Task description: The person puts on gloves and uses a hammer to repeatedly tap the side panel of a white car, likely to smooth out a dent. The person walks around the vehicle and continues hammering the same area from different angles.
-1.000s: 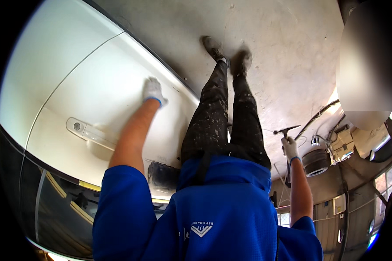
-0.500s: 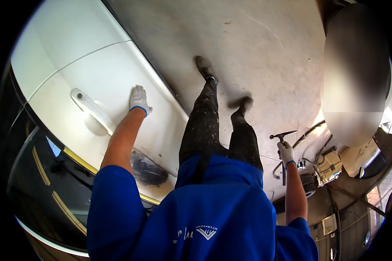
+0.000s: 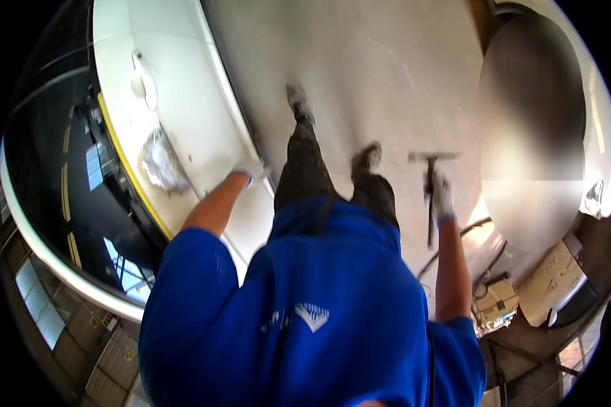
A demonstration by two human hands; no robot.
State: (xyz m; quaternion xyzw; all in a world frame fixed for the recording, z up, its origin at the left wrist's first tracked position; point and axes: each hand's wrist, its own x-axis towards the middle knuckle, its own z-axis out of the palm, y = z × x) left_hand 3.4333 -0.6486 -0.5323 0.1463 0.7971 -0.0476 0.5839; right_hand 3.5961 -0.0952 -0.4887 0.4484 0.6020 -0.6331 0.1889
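Observation:
In a whitish glove with a blue cuff, my left hand [image 3: 252, 169] lies against the lower part of a white car door [image 3: 183, 74]. It is blurred by motion but looks flat and open, with nothing seen in it. Above and left of it on the door are a white door handle [image 3: 144, 81] and a shiny, bare-looking grey patch [image 3: 161, 161]. My right hand [image 3: 442, 193], gloved too, is closed round the handle of a hammer [image 3: 430, 210]. The hammer's head points up, away from the car, over the floor.
The car's dark window [image 3: 61, 169], edged by a yellow strip [image 3: 125, 180], lies at the left. Beyond my right hand are cables [image 3: 478, 224], a beige box-like machine [image 3: 499, 302] and a pale panel [image 3: 553, 281]. Concrete floor [image 3: 360, 68] stretches under my feet.
My view has shifted along the car, so the handle and grey patch sit higher. My left hand has slid along the door past the handle. The hammer is held slightly higher.

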